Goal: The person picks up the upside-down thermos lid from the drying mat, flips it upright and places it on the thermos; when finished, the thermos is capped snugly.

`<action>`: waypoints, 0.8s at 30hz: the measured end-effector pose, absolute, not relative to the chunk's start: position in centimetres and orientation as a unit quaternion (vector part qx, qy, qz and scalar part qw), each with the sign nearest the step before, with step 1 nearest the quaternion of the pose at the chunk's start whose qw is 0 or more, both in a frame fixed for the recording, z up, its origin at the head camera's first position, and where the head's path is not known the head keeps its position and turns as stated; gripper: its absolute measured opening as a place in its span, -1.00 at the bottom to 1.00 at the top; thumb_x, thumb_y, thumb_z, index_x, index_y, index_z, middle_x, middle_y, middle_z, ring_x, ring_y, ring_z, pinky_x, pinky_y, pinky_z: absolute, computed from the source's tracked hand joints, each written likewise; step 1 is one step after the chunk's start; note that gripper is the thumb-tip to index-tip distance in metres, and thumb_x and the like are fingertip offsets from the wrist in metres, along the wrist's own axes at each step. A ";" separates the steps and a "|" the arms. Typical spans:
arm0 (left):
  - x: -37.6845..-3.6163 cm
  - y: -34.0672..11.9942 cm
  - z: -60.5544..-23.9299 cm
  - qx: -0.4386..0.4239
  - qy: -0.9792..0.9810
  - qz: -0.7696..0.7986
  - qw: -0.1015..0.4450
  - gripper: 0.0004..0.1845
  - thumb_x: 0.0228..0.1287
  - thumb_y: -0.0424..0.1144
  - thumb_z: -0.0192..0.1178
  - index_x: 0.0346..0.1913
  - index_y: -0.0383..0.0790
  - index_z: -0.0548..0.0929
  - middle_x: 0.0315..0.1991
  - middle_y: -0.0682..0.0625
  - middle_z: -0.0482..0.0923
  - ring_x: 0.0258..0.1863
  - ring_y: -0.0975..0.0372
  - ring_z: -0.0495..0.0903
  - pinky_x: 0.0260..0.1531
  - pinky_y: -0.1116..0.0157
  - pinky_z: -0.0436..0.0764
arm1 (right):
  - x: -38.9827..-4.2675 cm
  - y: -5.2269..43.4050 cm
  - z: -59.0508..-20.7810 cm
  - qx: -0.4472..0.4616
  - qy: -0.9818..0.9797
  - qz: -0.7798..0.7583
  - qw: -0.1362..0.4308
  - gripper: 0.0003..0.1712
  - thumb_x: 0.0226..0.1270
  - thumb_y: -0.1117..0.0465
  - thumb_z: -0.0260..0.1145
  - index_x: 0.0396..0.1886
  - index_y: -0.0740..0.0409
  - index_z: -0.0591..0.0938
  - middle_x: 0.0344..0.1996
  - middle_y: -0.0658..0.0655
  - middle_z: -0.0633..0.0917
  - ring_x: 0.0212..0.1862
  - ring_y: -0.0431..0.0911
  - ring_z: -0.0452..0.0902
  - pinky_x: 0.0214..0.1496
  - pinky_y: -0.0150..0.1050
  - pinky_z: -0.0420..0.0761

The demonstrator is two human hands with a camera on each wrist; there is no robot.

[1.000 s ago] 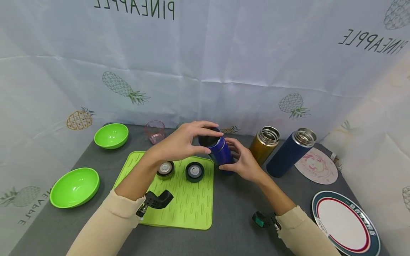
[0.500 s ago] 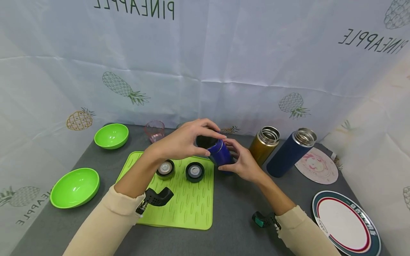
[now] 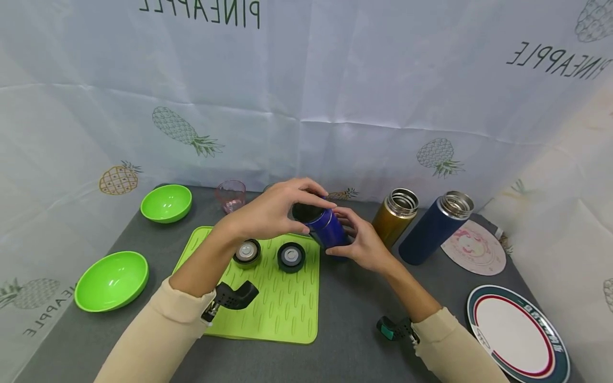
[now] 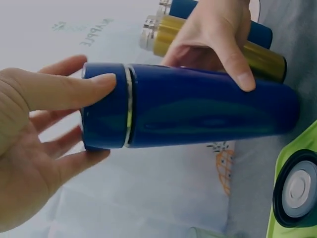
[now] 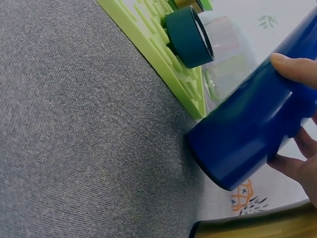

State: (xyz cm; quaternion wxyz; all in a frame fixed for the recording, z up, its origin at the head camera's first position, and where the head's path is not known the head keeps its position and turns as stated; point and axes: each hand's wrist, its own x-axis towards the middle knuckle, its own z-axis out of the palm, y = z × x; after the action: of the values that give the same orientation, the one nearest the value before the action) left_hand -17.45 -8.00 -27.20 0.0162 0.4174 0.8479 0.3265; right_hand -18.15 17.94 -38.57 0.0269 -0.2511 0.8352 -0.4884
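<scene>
A bright blue thermos bottle (image 3: 328, 230) stands tilted on the grey table just right of the green mat (image 3: 282, 303). My right hand (image 3: 360, 240) grips its body (image 4: 213, 115). My left hand (image 3: 278, 211) curls its fingers round the blue cap (image 4: 105, 112) at the top; the cap sits against the bottle's silver ring. The right wrist view shows the bottle's base (image 5: 233, 148) just above the cloth. Two loose caps, one silver-topped (image 3: 247, 252) and one dark (image 3: 291, 256), lie on the mat.
A gold bottle (image 3: 395, 216) and a navy bottle (image 3: 435, 227) stand uncapped to the right. Two green bowls (image 3: 112, 280) (image 3: 166, 202) sit at the left, a pink cup (image 3: 231, 196) at the back. A round coaster (image 3: 473, 248) and a rimmed plate (image 3: 517, 333) lie at right.
The left hand has turned on the cap and pressed it down onto the bottle's neck; the silver ring seen before is now nearly covered. The right hand keeps its grip.
</scene>
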 end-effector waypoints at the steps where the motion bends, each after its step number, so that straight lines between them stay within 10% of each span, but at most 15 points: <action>1: -17.4 -8.0 -27.2 0.413 0.851 0.325 0.017 -0.38 0.18 -0.30 0.49 0.33 0.00 0.63 0.35 -0.07 0.45 0.35 0.05 0.45 0.30 -0.03 0.53 | -18.2 17.9 -38.6 -0.252 0.835 -0.489 0.028 -0.01 0.05 0.32 0.63 0.48 0.03 0.35 0.43 0.23 0.47 0.45 0.26 0.42 0.42 0.32 0.44; 7: -17.3 -7.7 -27.4 0.359 0.876 0.321 0.011 -0.40 0.22 0.03 0.46 0.34 0.09 0.62 0.18 -0.06 0.46 0.10 0.09 0.48 0.08 0.06 0.54 | -18.2 17.8 -38.6 -0.253 0.836 -0.486 0.032 0.00 0.06 0.32 0.62 0.49 0.01 0.33 0.43 0.23 0.48 0.45 0.25 0.42 0.42 0.31 0.44; 16: -17.6 -8.2 -27.2 0.448 0.828 0.336 0.025 -0.55 0.13 -0.41 0.49 0.11 -0.04 0.78 0.34 -0.08 0.47 0.37 0.02 0.42 0.31 -0.04 0.52 | -18.3 18.0 -38.6 -0.263 0.833 -0.486 0.025 0.01 0.04 0.32 0.64 0.48 0.00 0.34 0.42 0.21 0.48 0.43 0.26 0.45 0.39 0.31 0.47; 24: -17.4 -7.7 -27.5 0.356 0.877 0.323 0.008 -0.38 0.20 0.00 0.48 0.34 0.09 0.61 0.17 -0.08 0.47 0.09 0.09 0.49 0.04 0.09 0.54 | -18.2 17.8 -38.4 -0.250 0.838 -0.483 0.029 0.02 0.04 0.31 0.64 0.48 -0.02 0.34 0.42 0.21 0.49 0.45 0.22 0.43 0.43 0.29 0.45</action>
State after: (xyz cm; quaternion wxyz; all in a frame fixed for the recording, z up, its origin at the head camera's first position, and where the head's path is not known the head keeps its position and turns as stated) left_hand -17.42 -7.72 -27.46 0.0078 0.3561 0.8768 0.3229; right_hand -18.23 17.84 -38.40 0.0289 -0.2502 0.8384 -0.4834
